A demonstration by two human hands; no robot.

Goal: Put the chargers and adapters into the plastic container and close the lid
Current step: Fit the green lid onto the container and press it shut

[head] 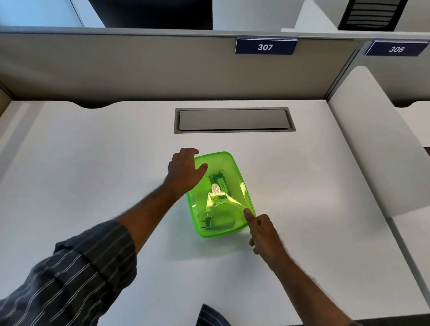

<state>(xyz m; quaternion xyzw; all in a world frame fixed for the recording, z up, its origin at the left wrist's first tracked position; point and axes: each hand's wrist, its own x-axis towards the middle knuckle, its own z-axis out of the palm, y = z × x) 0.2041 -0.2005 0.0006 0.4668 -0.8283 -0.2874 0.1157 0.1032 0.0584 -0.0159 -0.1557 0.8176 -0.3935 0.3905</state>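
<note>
At mid-frame on the white surface [80, 179] sits a translucent green plastic container [220, 196] (lid on, dark chargers [206, 222] visible inside). The left hand [185, 172] rests spread on its left rim; the right hand [265, 233], otherwise curled, touches its lower-right corner with one fingertip.

- A white desk [80, 179] filled most of the view, brightly and evenly lit.
- A grey cable hatch [234, 121] lay closed, set flush into the desktop near its far edge.
- A grey partition [139, 63] stood behind the desk and carried a blue sign [265, 47] reading 307.
- A white side divider [377, 148] separated it from the neighbouring desk, marked 306.
- A dark monitor [148, 8] showed beyond the partition.
</note>
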